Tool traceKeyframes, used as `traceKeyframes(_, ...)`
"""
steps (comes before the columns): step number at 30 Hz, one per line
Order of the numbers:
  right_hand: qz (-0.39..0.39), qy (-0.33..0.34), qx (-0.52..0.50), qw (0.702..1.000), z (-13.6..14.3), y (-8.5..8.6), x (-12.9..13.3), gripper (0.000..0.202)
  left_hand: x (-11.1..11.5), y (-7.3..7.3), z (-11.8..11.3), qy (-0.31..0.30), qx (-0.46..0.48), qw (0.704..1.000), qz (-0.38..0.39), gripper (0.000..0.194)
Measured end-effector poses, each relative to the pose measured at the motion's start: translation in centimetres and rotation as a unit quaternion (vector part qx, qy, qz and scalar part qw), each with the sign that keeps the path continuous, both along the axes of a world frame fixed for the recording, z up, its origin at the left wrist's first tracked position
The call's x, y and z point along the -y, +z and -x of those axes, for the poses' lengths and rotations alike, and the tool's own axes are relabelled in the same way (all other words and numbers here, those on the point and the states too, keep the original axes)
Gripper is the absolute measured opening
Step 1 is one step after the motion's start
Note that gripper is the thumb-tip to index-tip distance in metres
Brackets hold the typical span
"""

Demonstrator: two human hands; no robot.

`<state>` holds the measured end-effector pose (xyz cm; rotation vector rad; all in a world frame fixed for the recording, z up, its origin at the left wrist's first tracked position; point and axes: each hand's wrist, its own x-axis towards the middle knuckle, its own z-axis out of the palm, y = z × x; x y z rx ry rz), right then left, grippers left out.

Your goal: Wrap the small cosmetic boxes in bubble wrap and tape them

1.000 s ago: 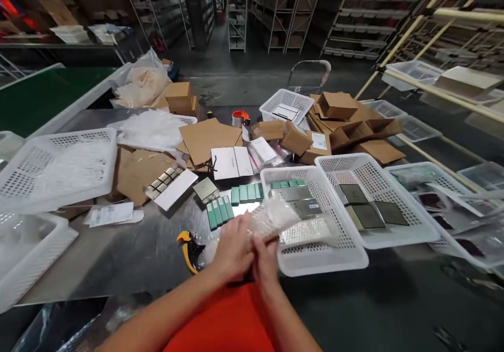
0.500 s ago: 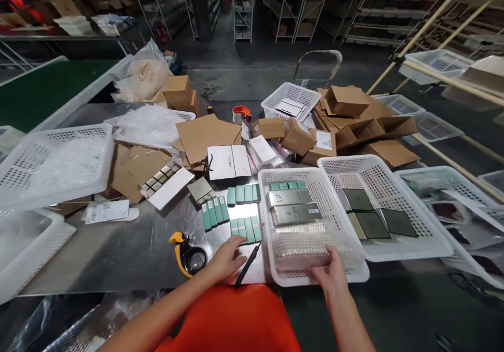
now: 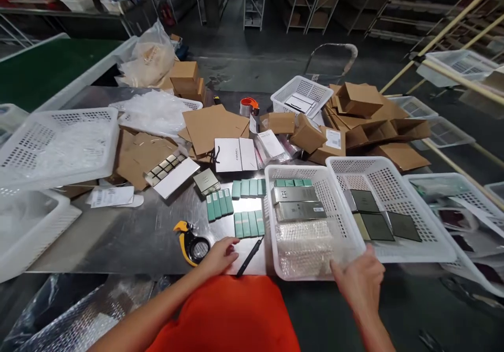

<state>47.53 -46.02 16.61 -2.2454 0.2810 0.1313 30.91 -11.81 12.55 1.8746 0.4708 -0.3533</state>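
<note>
My left hand [image 3: 217,256] rests on the metal tabletop between a yellow-and-black tape dispenser [image 3: 184,239] and a black pen-like cutter [image 3: 249,257]. It is empty, with its fingers loosely apart. My right hand [image 3: 360,279] is at the near right corner of a white basket [image 3: 277,260], thumb toward the inside and fingers curled at the rim; the fingertips are hidden. Inside this basket lie bubble-wrapped items [image 3: 303,247], two silvery boxes [image 3: 297,202] and a row of small green boxes [image 3: 293,182]. Beyond my left hand stand more small green boxes [image 3: 249,224] in groups.
A second white basket [image 3: 425,249] holds dark flat boxes [image 3: 374,226]. Behind are a white CHANEL box [image 3: 235,155], flat cardboard [image 3: 216,126], open cartons [image 3: 358,100] and an orange tape dispenser [image 3: 249,105]. More white baskets [image 3: 106,152] stand left.
My right hand has lifted off the bubble-wrapped items and moved right to the basket's near corner. My left hand has drawn back slightly from the green boxes. The view has shifted slightly.
</note>
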Motion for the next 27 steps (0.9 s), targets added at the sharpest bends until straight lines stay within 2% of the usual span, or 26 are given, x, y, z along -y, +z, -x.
traceKeyframes(1, 0.102, 0.115, 0.021, 0.988, 0.0, 0.1, -0.3, 0.079, -0.1, -0.2, 0.3, 0.004, -0.001, 1.0, 0.002, 0.036)
traceKeyframes(2, 0.201, 0.241, 0.029, 0.949, -0.2, 0.2, -0.6, 0.08, -0.2, -0.5, 0.6, 0.008, -0.004, 1.0, 0.005, 0.036)
traceKeyframes(3, 0.277, 0.352, 0.022, 0.894, -0.4, 0.2, -1.0, 0.08, -0.3, -0.7, 0.9, 0.012, -0.007, 1.0, 0.008, 0.036)
traceKeyframes(5, 0.35, 0.49, -0.024, 0.798, -1.2, 0.3, -1.7, 0.081, -0.5, -1.1, 1.4, 0.019, -0.01, 1.0, 0.014, 0.036)
traceKeyframes(6, 0.364, 0.525, -0.041, 0.768, -1.7, 0.4, -2.0, 0.078, -0.6, -1.2, 1.7, 0.024, -0.012, 1.0, 0.012, 0.036)
traceKeyframes(8, 0.366, 0.556, -0.05, 0.744, -2.7, 0.6, -2.5, 0.067, -0.8, -1.4, 2.1, 0.034, -0.015, 0.999, 0.005, 0.038)
traceKeyframes(12, 0.322, 0.588, -0.037, 0.741, -4.5, 0.9, -3.1, 0.046, -1.1, -1.6, 2.6, 0.055, -0.017, 0.998, -0.004, 0.038)
traceKeyframes(15, 0.286, 0.608, -0.081, 0.736, -6.5, 1.1, -3.8, 0.046, -1.4, -1.5, 3.0, 0.082, -0.024, 0.996, -0.02, 0.038)
traceKeyframes(18, 0.208, 0.636, -0.197, 0.717, -9.3, 1.2, -5.1, 0.049, -1.9, -1.2, 3.6, 0.133, -0.019, 0.99, -0.033, 0.037)
traceKeyframes(19, 0.191, 0.634, -0.214, 0.718, -10.2, 1.2, -5.7, 0.05, -2.2, -1.0, 4.0, 0.155, -0.014, 0.987, -0.037, 0.036)
traceKeyframes(21, 0.213, 0.61, -0.161, 0.746, -11.8, 0.9, -7.3, 0.048, -2.7, -0.8, 4.8, 0.205, -0.007, 0.978, -0.048, 0.035)
traceKeyframes(23, 0.289, 0.579, -0.038, 0.761, -13.0, 0.1, -9.0, 0.047, -3.3, -0.7, 6.0, 0.26, 0.001, 0.964, -0.057, 0.034)
traceKeyframes(25, 0.357, 0.581, 0.048, 0.73, -13.9, -1.0, -10.2, 0.051, -4.1, -0.9, 7.6, 0.32, 0.009, 0.945, -0.069, 0.033)
traceKeyframes(27, 0.387, 0.603, 0.081, 0.693, -14.6, -2.4, -10.4, 0.058, -5.0, -1.1, 9.5, 0.377, 0.011, 0.921, -0.097, 0.032)
